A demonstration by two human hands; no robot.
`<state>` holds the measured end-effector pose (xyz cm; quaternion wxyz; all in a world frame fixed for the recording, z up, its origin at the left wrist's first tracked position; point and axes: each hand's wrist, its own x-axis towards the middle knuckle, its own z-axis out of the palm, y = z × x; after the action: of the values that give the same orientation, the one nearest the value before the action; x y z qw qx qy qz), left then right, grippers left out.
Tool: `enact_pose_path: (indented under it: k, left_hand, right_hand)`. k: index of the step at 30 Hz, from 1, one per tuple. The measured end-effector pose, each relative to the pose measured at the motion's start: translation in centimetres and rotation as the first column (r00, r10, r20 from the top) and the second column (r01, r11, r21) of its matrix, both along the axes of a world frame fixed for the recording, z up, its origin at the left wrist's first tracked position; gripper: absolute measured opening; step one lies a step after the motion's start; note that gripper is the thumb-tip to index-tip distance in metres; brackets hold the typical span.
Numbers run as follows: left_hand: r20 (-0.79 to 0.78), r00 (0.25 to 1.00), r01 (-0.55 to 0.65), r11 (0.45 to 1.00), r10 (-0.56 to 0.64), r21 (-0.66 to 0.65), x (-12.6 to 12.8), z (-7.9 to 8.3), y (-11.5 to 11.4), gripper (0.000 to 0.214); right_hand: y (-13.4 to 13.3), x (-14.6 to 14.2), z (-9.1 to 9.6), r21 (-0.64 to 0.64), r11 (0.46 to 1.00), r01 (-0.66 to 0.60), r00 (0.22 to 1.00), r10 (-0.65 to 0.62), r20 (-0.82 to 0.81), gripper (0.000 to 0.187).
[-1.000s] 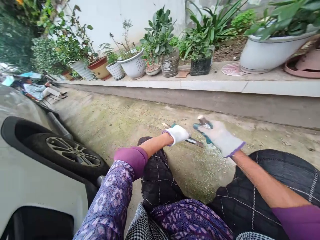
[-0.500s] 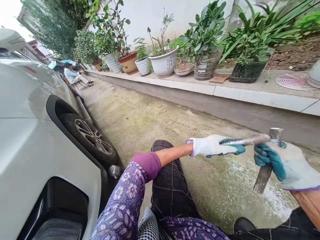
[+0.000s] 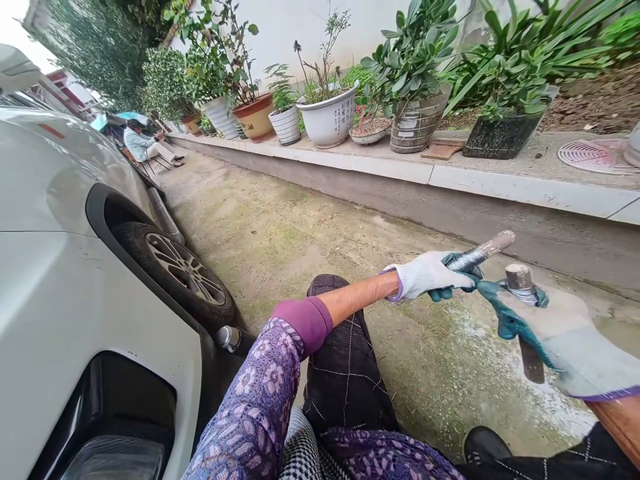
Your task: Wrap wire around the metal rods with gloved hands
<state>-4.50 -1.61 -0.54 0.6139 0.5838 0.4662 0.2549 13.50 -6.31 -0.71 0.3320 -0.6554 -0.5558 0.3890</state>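
Observation:
My left hand [image 3: 440, 275], in a white glove with a teal palm, is closed around a wire-bound stick [image 3: 493, 248] that points up and right. Silver wire is wound about the stick near my fingers. My right hand [image 3: 545, 323], in the same kind of glove, grips a second wire-bound stick [image 3: 519, 275], held nearly upright. A flat, dark lower end shows beneath that hand. The right fingertips reach to the left fingertips and seem to touch them; what lies between them is too small to make out.
A white car [image 3: 165, 293] stands close on the left. Potted plants [image 3: 327, 120] line a raised ledge [image 3: 380, 167] along the wall. Pale powder [image 3: 555, 400] lies on the concrete ground below my hands. A person [image 3: 143, 143] sits farther back beside the car.
The left stick has tilted up more steeply. My right hand has moved left, its fingers now stretched toward the left hand, and its stick has swung closer to upright.

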Motion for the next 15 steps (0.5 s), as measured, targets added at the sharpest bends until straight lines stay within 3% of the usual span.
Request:
enact_pose_path:
  k: [4, 9, 15]
  left_hand:
    - [-0.023, 0.999, 0.034, 0.998, -0.033, 0.061, 0.2, 1.0, -0.1, 0.055]
    - [0.200, 0.972, 0.136, 0.989, -0.122, -0.060, -0.2, 2.3, -0.4, 0.053]
    - [0.214, 0.971, 0.147, 0.975, -0.110, -0.168, -0.1, 1.3, 0.8, 0.054]
  right_hand:
    - [-0.6, 0.3, 0.2, -0.064, 0.998, -0.014, 0.998, 0.010, -0.061, 0.026]
    - [-1.3, 1.2, 1.4, -0.131, 0.990, 0.059, 0.992, -0.073, -0.107, 0.033]
    - [-1.6, 1.6, 1.6, -0.141, 0.989, 0.043, 0.994, -0.056, -0.093, 0.036]
